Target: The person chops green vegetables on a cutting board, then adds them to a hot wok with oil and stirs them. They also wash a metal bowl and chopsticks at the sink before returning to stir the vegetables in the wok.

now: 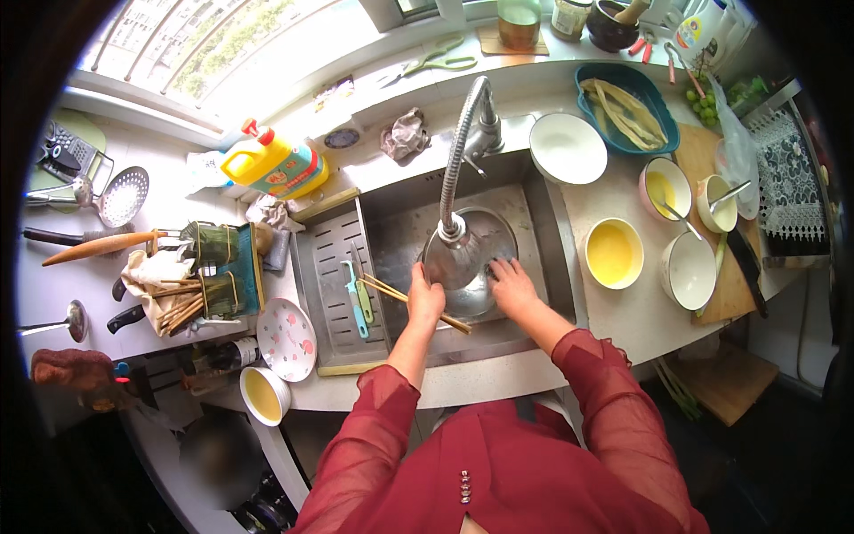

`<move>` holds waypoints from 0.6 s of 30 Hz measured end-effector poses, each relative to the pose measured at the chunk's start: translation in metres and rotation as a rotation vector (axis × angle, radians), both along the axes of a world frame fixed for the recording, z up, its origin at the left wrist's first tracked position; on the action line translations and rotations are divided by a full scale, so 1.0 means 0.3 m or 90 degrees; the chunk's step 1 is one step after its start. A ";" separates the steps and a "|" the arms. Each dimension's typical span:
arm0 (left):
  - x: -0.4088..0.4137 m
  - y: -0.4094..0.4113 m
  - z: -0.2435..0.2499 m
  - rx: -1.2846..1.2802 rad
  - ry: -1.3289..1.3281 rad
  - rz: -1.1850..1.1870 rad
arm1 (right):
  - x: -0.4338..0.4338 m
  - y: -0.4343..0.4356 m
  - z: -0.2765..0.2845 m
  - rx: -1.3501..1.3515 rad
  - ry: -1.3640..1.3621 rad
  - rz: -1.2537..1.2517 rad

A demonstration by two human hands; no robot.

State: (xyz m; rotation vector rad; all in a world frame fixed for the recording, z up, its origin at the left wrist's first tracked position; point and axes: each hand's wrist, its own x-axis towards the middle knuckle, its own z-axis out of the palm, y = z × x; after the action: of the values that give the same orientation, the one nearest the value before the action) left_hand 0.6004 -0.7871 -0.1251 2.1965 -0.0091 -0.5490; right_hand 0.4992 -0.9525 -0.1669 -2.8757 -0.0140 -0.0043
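In the steel sink, a round metal bowl (505, 235) sits under the pull-down faucet head (452, 230). My left hand (425, 299) grips the bowl's left rim, its thumb over the edge. Wooden chopsticks (383, 288) pass beneath that hand; whether the hand also holds them cannot be told. My right hand (512, 287) is at the bowl's right side, with dark scrubbing material (492, 270) at its fingertips, largely hidden. On the slotted drain tray (330, 294) left of the basin lie a blue peeler (355, 300) and a green-handled knife (365, 302).
Bowls with yellow liquid (612, 252), a white bowl (568, 148) and a cutting board with a dark knife (746, 267) are on the right. A patterned plate (287, 339), a bowl (263, 395) near the counter edge and a utensil rack (259, 267) stand left.
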 end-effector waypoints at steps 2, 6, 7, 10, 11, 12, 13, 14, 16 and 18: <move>0.010 -0.014 -0.040 -0.003 0.035 0.052 | 0.061 0.008 -0.027 0.115 0.131 -0.041; 0.047 -0.062 0.033 0.102 0.047 0.008 | 0.110 0.099 0.017 0.767 0.268 0.039; 0.059 -0.040 -0.006 0.073 0.069 0.021 | 0.090 0.105 0.077 0.759 0.216 0.063; 0.053 -0.051 0.046 0.133 0.056 -0.023 | 0.053 0.009 0.073 0.151 0.343 0.053; 0.050 -0.067 0.082 0.176 0.035 -0.053 | 0.037 -0.008 0.056 0.094 0.295 0.017; 0.042 -0.065 0.070 0.154 0.037 -0.029 | 0.043 -0.002 0.067 0.287 0.326 0.019; 0.048 -0.065 0.060 0.165 0.053 -0.045 | 0.053 0.010 0.079 0.481 0.352 0.020; 0.062 -0.069 0.049 0.176 0.070 -0.060 | 0.040 0.045 0.098 0.654 0.224 0.053; 0.086 -0.084 0.084 0.137 0.120 -0.090 | 0.006 0.057 0.143 0.545 0.187 0.014; 0.090 -0.088 0.098 0.132 0.147 -0.086 | -0.041 0.037 0.124 0.302 0.111 0.019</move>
State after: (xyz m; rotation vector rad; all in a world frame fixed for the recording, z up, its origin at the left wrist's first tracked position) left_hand 0.6273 -0.8134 -0.0956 2.3307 0.0232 -0.9119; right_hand 0.4869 -0.9414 -0.1296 -2.3919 -0.0192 0.2188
